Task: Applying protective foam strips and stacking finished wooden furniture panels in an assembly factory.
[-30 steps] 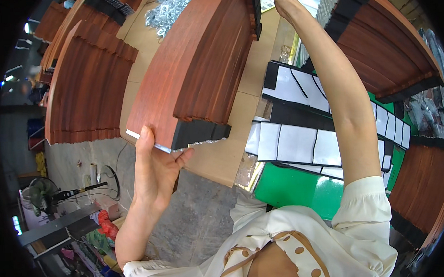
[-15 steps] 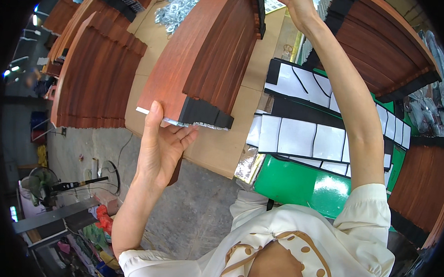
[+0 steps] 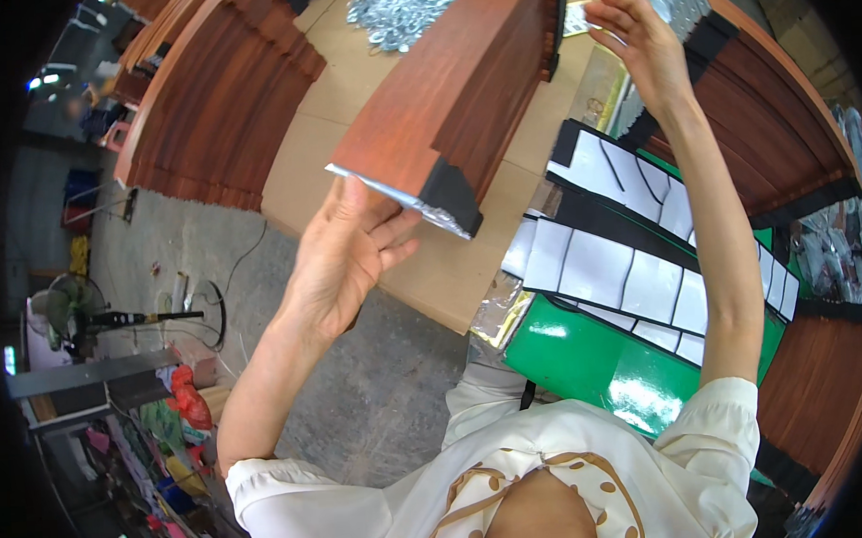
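A stack of curved, reddish-brown wood-grain strips with black ends stands on edge on the cardboard-covered table. My left hand is at its near end, palm up. The thumb rests by the pale lower edge, and the fingers stretch out loosely under and beside the end. Toward the far end, my right hand hangs in the air to the right of the stack. Its fingers are apart and slightly curled, with nothing in them.
Silvery small metal parts lie heaped behind the stack. More wood-grain stacks stand at left and right. Black strips with white backing lie over a green surface by my right arm. A fan stands at far left.
The view has shifted, so the table and stacks sit farther right. My right hand has come back toward me, its fingers now wholly in view. My left hand stays at the near end.
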A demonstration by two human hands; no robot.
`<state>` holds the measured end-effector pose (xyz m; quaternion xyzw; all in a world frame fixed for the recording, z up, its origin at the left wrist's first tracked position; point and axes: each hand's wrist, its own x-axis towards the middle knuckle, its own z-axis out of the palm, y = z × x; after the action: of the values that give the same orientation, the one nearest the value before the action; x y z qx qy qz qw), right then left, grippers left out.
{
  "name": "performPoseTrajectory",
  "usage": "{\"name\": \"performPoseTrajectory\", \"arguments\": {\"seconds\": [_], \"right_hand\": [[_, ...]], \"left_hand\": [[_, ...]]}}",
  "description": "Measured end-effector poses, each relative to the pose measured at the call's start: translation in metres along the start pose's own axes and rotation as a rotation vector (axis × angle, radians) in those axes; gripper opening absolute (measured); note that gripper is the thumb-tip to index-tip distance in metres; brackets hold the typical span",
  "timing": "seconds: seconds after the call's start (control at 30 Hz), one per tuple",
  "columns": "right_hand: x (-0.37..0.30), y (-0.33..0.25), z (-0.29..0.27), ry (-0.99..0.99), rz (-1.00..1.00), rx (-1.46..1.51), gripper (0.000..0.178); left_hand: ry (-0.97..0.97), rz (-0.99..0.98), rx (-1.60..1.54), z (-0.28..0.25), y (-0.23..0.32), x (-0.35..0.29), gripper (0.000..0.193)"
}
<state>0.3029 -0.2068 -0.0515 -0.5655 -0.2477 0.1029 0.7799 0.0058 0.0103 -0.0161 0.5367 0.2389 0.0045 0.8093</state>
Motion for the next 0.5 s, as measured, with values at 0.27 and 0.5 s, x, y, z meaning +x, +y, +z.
{"name": "performPoseTrajectory", "arguments": {"seconds": [0.27,0.5], "right_hand": [[-0.089,0.002,-0.057,-0.041,0.137,-0.012,0.041],[-0.172,0.004,-0.065,0.175,0.179,-0.098,0.036]], "left_hand": [[0.353,0.221,0.642,-0.097,-0.041,-0.040,0.065],[0.426,0.364,1.443,-0.119,-0.100,-0.019,0.072]]}}
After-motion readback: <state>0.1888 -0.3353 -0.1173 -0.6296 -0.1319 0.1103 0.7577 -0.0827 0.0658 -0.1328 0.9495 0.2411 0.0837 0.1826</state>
